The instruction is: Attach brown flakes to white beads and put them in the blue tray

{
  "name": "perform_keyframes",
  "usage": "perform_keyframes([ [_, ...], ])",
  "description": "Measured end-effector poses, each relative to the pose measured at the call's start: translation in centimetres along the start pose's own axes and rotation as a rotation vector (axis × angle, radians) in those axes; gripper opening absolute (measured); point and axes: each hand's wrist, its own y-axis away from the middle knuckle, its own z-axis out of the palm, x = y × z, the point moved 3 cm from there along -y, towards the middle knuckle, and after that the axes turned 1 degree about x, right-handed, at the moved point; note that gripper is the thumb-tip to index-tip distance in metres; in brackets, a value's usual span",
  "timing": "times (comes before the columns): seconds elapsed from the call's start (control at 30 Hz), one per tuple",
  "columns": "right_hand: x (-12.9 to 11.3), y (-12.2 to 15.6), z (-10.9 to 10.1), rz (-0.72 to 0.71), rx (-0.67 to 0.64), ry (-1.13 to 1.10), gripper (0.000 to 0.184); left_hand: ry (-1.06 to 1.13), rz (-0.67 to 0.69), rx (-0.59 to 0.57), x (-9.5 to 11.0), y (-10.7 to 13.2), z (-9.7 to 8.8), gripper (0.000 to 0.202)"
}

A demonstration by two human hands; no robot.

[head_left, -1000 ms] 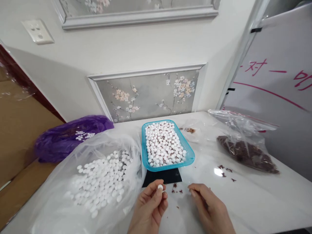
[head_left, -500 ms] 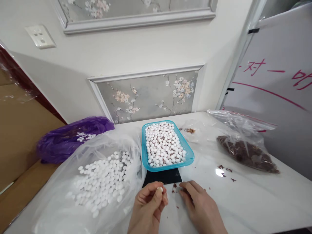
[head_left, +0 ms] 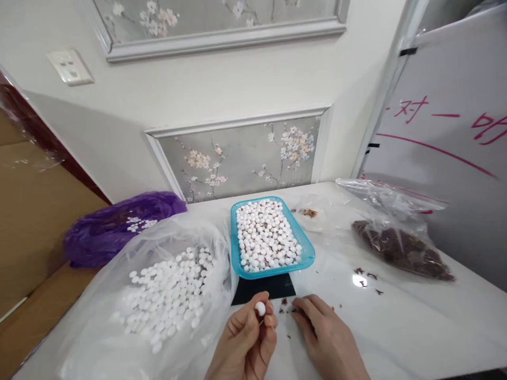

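Between the thumb and fingers of my left hand (head_left: 245, 340) is a small white ball (head_left: 260, 308), with a bit of something thin and dark just under it. My right hand (head_left: 330, 338) rests on the white table, thumb and index finger pressed together. A small dark speck shows at those fingertips, too small to name. Right beside them lie a few dark red dried bits (head_left: 284, 302). Past both hands, a blue plastic tray (head_left: 233, 258) holds many white balls with dark red pieces among them. Its near end sits above a flat black object (head_left: 263, 290).
At left, a clear plastic bag (head_left: 99, 322) of loose white balls lies near a purple bag (head_left: 91, 243). A zip bag (head_left: 400, 248) of dark brown material is at right, with scattered dried bits (head_left: 372, 276) before it. Behind stands a panelled wall (head_left: 237, 79).
My left hand has turned and its fingers have shifted, so more of the white ball shows. My right hand has stayed almost in place. The view has moved slightly.
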Motion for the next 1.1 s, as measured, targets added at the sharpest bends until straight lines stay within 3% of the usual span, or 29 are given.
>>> perform_keyframes([
  [0.1,0.1,0.1,0.1,0.003,-0.017,-0.005,0.021,-0.06,0.029,0.021,-0.2,-0.5,-0.2,0.021],
  [0.17,0.1,0.1,0.2,0.015,-0.025,-0.015,0.022,-0.157,0.119,0.009,-0.1,-1.2,0.0,0.016],
  [0.33,0.1,0.3,0.2,0.038,-0.022,-0.074,0.024,-0.705,0.672,-0.028,1.9,-3.7,2.5,0.013],
  [0.43,0.3,0.5,0.2,0.026,-0.01,-0.091,0.025,-0.856,0.857,-0.014,2.9,-5.4,3.9,0.021],
  [0.57,1.1,0.7,0.2,-0.024,0.027,-0.102,0.028,-0.948,0.912,-0.015,3.2,-6.4,4.5,0.029],
  [0.73,1.8,0.9,0.3,-0.054,0.004,-0.086,0.023,-1.044,0.916,-0.012,4.8,-3.7,3.3,0.018],
  [0.8,1.9,1.1,0.2,0.026,0.025,-0.076,0.024,-1.13,0.92,0.014,6.8,-1.9,2.0,0.019],
  [0.87,1.8,1.3,0.1,0.107,0.043,-0.077,0.026,-1.468,0.932,0.108,9.0,-0.3,0.3,0.024],
  [0.97,1.5,1.4,0.0,0.155,0.038,-0.094,0.027,-1.817,0.801,0.218,11.5,1.1,-2.9,0.031],
  [1.1,1.3,1.2,-0.2,0.128,0.091,-0.12,0.028,-2.002,0.679,0.211,11.9,0.9,-5.9,0.035],
])
